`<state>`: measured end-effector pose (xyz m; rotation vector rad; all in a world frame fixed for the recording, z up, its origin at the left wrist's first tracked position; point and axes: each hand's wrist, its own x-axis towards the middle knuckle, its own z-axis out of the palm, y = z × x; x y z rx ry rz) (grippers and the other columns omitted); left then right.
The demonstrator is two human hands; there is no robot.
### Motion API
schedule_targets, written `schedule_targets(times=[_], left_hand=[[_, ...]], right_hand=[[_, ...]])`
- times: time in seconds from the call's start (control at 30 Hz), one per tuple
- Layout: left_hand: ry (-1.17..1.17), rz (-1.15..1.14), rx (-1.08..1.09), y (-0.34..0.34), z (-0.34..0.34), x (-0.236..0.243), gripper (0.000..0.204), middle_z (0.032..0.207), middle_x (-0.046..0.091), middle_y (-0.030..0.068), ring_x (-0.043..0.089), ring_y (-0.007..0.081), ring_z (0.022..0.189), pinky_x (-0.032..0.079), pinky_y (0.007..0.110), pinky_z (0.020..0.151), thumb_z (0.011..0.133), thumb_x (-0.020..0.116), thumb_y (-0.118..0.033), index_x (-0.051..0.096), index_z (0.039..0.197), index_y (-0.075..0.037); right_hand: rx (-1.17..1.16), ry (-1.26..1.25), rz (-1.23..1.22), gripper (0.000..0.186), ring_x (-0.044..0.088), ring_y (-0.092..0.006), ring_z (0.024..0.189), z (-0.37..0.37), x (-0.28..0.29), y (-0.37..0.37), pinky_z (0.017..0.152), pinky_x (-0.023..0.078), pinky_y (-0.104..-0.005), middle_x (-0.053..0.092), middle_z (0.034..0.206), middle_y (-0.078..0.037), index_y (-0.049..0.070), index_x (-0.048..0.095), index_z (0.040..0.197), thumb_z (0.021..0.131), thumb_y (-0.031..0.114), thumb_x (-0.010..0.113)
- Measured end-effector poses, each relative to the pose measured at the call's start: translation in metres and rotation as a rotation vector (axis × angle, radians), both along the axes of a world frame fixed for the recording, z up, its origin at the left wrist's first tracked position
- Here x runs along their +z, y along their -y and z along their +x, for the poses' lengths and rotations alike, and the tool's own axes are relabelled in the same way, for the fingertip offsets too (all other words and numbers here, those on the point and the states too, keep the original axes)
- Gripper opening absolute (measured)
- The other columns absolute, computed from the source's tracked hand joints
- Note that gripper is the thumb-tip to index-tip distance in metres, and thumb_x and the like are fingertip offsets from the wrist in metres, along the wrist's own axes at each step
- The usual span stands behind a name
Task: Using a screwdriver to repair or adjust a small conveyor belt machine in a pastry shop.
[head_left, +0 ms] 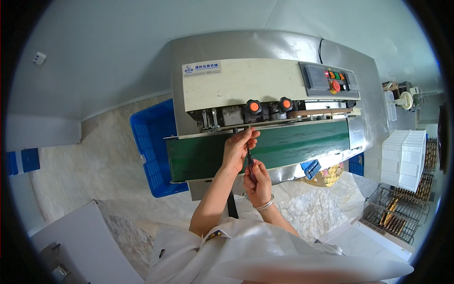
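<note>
My right hand (257, 182) is closed round the dark handle of a screwdriver (250, 161), its thin shaft pointing up and away from me. At the far end of that shaft, the fingers of my left hand (239, 147) are pinched together, hiding the tip and whatever they hold. Both hands are over the green conveyor belt (302, 142) of a cream band sealing machine (246, 85). The left fingertips are at the metal strip along the machine's lower edge. Just beyond them, two black knobs with orange centres (254, 107) stick out from the machine.
A control panel (331, 80) with buttons and a red stop knob is at the machine's right. Left of the belt stands a blue crate (146, 151). White baskets (404, 158) and a wire rack (395, 213) stand at the right. A pale table (90, 241) is at lower left.
</note>
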<state>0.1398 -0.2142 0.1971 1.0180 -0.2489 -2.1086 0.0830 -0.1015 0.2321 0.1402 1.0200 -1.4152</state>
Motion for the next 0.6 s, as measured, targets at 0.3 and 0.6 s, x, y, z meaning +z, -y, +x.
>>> schedule_targets(times=[0.3, 0.6], left_hand=[[0.031, 0.014, 0.022, -0.001, -0.004, 0.001, 0.025, 0.091, 0.068, 0.0083, 0.056, 0.0069, 0.068, 0.045, 0.02, 0.063, 0.087, 0.066, -0.023, 0.066, 0.102, -0.003], [0.076, -0.027, -0.019, 0.0, 0.0, -0.002, 0.029, 0.081, 0.066, 0.0078, 0.048, 0.0071, 0.061, 0.039, 0.02, 0.057, 0.087, 0.065, -0.025, 0.066, 0.103, 0.0]], right_hand=[[0.054, -0.247, 0.062, 0.015, 0.038, -0.0048, 0.045, 0.012, -0.008, 0.006, 0.036, 0.026, -0.0184, 0.048, 0.072, 0.001, 0.005, 0.047, 0.105, 0.096, 0.018, 0.048], [0.125, 0.149, -0.06, 0.036, 0.038, -0.0067, 0.041, -0.006, 0.005, -0.001, 0.034, 0.028, -0.0195, 0.048, 0.069, -0.002, 0.003, 0.048, 0.108, 0.098, 0.036, 0.04]])
